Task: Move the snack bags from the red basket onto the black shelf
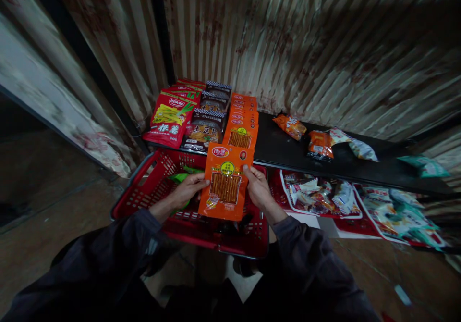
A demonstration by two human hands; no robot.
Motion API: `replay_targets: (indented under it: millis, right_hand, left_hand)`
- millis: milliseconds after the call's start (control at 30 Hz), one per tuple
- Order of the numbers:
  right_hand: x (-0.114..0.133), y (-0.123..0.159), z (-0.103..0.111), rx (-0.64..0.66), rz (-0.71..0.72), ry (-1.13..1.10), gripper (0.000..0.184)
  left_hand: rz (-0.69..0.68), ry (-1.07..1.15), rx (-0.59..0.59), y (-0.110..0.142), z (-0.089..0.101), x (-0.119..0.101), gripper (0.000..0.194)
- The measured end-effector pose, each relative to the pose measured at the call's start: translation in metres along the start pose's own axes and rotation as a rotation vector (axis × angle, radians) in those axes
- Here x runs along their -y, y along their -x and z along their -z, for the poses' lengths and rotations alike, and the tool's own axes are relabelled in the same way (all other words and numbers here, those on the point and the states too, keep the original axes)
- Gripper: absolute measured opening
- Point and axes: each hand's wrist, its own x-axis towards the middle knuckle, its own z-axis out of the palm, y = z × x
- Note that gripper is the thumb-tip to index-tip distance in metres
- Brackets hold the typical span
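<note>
An orange snack packet [226, 187] with a clear window showing brown strips is held upright between both hands. My left hand [185, 192] pinches its left edge, and my right hand [258, 186] grips its right edge near the top. Beneath it is a red shopping basket [139, 187] with something bright green inside; the packet hides part of its contents. Just beyond, on the black shelf, lies an overlapping row of matching orange packets [240, 130]. Left of that row are dark brown potato-slice packets [205, 129] and red snack bags [170, 117].
Farther right on the black shelf [277, 149] lie orange snack bags [320, 145], a white packet [363, 149] and a green packet [427, 166]. Under it stand filled baskets [356, 211]. A dark post [160, 29] rises behind, before a patterned curtain [288, 38].
</note>
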Motion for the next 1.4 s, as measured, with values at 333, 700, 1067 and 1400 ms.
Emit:
replay_targets:
  millis: [333,700,1067,1400]
  right_hand:
    - [0.005,0.015,-0.010,0.313,-0.122,0.055,0.039]
    - [0.000,0.012,-0.015,0.235,-0.120,-0.074,0.038]
    - [0.002,0.014,-0.017,0.236,-0.096,-0.054,0.035]
    - [-0.004,0.017,-0.017,0.236,-0.059,-0.058,0.032]
  left_hand:
    - [-0.138,0.243,-0.194,-0.008,0.012,-0.030,0.039]
    - [-0.159,0.256,-0.037,-0.005,0.012,-0.026,0.049]
    - [-0.135,0.259,0.026,-0.002,-0.003,-0.015,0.084]
    - [-0.176,0.223,-0.005,0.000,-0.006,-0.003,0.080]
